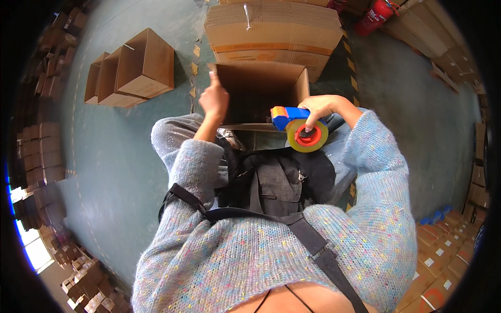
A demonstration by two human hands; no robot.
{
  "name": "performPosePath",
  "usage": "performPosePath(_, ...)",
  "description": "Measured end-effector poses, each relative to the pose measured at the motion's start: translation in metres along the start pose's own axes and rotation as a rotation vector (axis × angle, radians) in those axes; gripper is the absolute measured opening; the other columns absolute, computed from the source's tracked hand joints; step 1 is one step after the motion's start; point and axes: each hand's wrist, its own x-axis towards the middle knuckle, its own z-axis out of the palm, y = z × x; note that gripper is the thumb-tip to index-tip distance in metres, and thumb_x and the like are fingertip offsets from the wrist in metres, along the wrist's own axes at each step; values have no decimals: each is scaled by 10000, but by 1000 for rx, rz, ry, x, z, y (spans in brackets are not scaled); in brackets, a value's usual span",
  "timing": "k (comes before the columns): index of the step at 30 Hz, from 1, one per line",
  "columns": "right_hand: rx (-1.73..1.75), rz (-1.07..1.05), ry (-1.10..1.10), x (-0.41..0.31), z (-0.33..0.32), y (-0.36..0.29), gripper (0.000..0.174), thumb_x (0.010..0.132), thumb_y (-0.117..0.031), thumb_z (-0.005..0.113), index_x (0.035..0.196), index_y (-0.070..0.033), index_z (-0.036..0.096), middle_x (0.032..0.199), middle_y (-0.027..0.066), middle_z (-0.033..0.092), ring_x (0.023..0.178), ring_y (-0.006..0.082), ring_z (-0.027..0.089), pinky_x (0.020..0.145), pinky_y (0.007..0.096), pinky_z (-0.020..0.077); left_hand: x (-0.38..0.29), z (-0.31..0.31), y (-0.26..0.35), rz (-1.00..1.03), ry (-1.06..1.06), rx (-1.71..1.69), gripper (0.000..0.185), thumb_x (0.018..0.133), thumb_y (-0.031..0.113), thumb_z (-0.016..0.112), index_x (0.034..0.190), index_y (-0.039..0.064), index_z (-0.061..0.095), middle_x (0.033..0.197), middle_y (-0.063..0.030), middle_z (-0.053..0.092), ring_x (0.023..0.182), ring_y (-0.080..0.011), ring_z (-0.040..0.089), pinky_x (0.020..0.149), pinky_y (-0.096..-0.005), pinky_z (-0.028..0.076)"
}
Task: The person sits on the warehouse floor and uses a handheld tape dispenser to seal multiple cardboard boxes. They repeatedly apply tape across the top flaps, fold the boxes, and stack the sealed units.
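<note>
An open-topped cardboard box [304, 84] stands on the floor before me, its dark inside facing up. My left hand [214, 98] is at its left side, index finger extended to the upper left corner; whether it grips the wall there I cannot tell. In my right hand [321, 107] is a tape dispenser [291, 113], blue with an orange front, holding a roll of clear yellowish tape on a red hub. The dispenser is over the box's near right corner.
A bundle of flattened cardboard boxes [274, 33] stands beyond the open box. Several open cardboard boxes [145, 84] stand on the floor at the left. A red fire extinguisher [373, 17] is at the upper right. Stacked cartons [442, 250] lie at the lower right.
</note>
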Motion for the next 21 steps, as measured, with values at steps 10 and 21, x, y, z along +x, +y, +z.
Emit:
performPosePath(10, 367, -53, -15, -1, -9, 16, 497, 659, -309, 828, 1005, 12, 673, 912, 71, 702, 846, 154, 643, 817, 282, 504, 27, 99, 34, 513, -714, -139, 727, 909, 381, 616, 1487, 30, 348, 1175, -286, 656, 1115, -415, 635, 976, -458, 494)
performPosePath(21, 1391, -213, 132, -9, -4, 87, 596, 664, -295, 696, 1181, -2, 648, 1085, 151, 718, 949, 259, 701, 937, 371, 558, -15, 94, 154, 238, -1442, -1506, 347, 931, 239, 685, 1217, 44, 659, 1173, -70, 688, 1034, -165, 659, 888, -320, 540)
